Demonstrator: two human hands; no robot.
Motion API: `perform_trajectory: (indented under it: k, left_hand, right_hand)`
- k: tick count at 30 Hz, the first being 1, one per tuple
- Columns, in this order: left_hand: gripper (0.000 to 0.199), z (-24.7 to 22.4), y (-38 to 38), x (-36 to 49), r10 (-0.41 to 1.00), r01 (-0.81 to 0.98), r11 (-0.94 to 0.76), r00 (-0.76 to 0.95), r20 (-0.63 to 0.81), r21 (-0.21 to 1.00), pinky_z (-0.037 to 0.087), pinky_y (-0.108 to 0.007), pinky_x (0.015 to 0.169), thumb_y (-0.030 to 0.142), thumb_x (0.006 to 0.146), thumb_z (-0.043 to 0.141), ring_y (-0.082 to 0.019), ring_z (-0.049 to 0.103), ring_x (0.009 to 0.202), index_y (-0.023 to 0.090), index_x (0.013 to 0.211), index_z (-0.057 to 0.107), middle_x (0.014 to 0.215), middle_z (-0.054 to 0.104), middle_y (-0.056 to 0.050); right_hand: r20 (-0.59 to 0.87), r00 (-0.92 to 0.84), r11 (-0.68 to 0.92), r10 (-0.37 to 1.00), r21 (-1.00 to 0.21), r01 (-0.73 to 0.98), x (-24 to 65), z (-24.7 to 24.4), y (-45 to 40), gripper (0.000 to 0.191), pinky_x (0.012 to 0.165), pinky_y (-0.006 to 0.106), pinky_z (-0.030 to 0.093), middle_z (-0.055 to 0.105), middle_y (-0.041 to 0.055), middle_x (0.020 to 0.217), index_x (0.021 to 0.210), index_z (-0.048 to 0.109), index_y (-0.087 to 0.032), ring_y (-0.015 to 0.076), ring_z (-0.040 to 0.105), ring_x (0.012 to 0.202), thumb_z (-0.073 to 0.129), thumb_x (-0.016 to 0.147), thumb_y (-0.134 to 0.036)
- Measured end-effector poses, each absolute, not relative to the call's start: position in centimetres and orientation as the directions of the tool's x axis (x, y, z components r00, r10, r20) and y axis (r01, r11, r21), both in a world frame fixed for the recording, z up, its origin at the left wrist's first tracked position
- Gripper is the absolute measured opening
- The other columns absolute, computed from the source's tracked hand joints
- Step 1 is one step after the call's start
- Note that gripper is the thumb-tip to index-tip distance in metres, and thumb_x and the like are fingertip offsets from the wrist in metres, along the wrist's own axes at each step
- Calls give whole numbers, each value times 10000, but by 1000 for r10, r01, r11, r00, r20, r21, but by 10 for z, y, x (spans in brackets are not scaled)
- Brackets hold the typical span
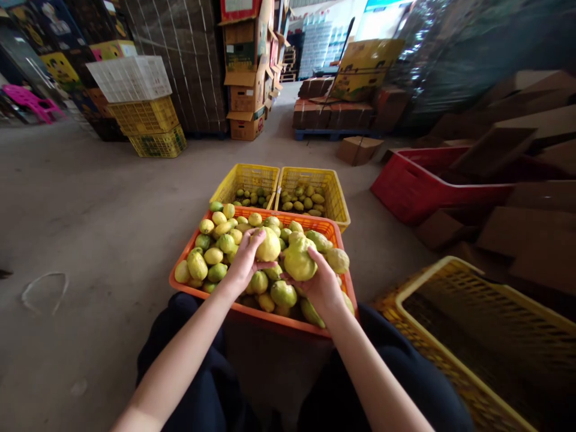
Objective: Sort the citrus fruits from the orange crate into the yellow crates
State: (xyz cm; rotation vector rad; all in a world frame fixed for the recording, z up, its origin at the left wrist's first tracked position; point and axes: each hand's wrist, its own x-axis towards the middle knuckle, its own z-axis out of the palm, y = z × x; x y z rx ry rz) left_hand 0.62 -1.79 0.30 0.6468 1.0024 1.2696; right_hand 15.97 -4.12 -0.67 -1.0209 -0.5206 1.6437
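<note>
My left hand is closed around a rounded yellow-green fruit. In my right hand is a larger, lumpy yellow-green fruit that looks like a quince or a citron, with the thumb over its right side. Both fruits are held side by side just above an orange crate. That crate is heaped with similar fruits, some yellow, some greener. My hands and forearms hide part of the heap.
Beyond the orange crate stand two yellow crates with fruit inside. At my right are another yellow crate, a red crate and cardboard. Stacked crates stand far left; a loaded blue pallet stands behind.
</note>
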Motion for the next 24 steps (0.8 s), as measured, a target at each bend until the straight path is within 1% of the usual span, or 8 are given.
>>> perform_trajectory:
  k: [2,5,9,13,16,19,21,24]
  left_hand:
    - [248,8,-17,7,899,-522,405,79,-430,751,500,-166,413,419,965,614,-151,695,631,178,1021,634,865,688,-51]
    - [355,13,-15,6,759,-573,609,222,-612,548,392,-142,313,417,1039,433,-109,594,451,132,983,638,743,680,-73]
    - [373,12,-14,3,716,-686,627,322,-619,369,330,-153,287,430,1022,437,-90,486,385,118,1043,641,743,700,-96]
    - [341,11,-16,2,795,-760,528,286,-535,378,382,-176,349,404,998,508,-128,571,468,119,1110,661,791,718,-112]
    - [345,12,-16,3,851,-784,463,264,-455,412,399,-186,389,366,1003,516,-162,647,551,147,1224,667,817,723,-92]
    - [372,13,-17,3,870,-780,452,278,-408,432,455,-201,448,359,1001,555,-216,734,737,210,1329,646,960,749,-98]
    - [373,12,-17,2,864,-771,466,293,-409,434,529,-228,516,368,1003,577,-244,756,854,229,1343,639,1034,751,-100]
    - [320,13,-17,2,857,-772,473,290,-426,424,604,-274,585,380,1006,588,-234,757,842,205,1263,664,983,741,-77]
  right_hand:
    - [-429,-96,-404,898,-721,-563,161,-8,-39,318,436,298,517,717,28,692,1014,669,-195,201,651,475,641,862,-472]
    - [-506,-175,-505,844,-644,-574,164,-13,-35,323,403,296,496,715,54,658,949,681,-179,197,618,423,565,901,-477]
    - [-540,-204,-523,816,-541,-659,165,-20,-31,322,393,266,463,713,72,670,898,674,-179,203,643,499,579,891,-487]
    - [-559,-75,-437,826,-551,-711,163,-18,-31,193,441,262,494,705,18,710,910,652,-235,200,665,597,693,830,-406]
    - [-566,5,-406,824,-597,-691,163,-14,-31,226,499,302,546,710,-13,738,943,644,-266,207,670,632,755,789,-388]
    - [-530,-28,-402,848,-607,-685,165,-13,-32,298,596,385,612,744,11,795,985,651,-259,251,719,714,773,764,-417]
    - [-450,-84,-381,889,-625,-681,166,-14,-32,333,675,439,638,765,42,834,1001,661,-245,295,753,808,771,740,-420]
    - [-336,-146,-348,930,-685,-640,166,-15,-32,342,719,461,646,776,71,870,985,670,-243,333,769,907,757,725,-446]
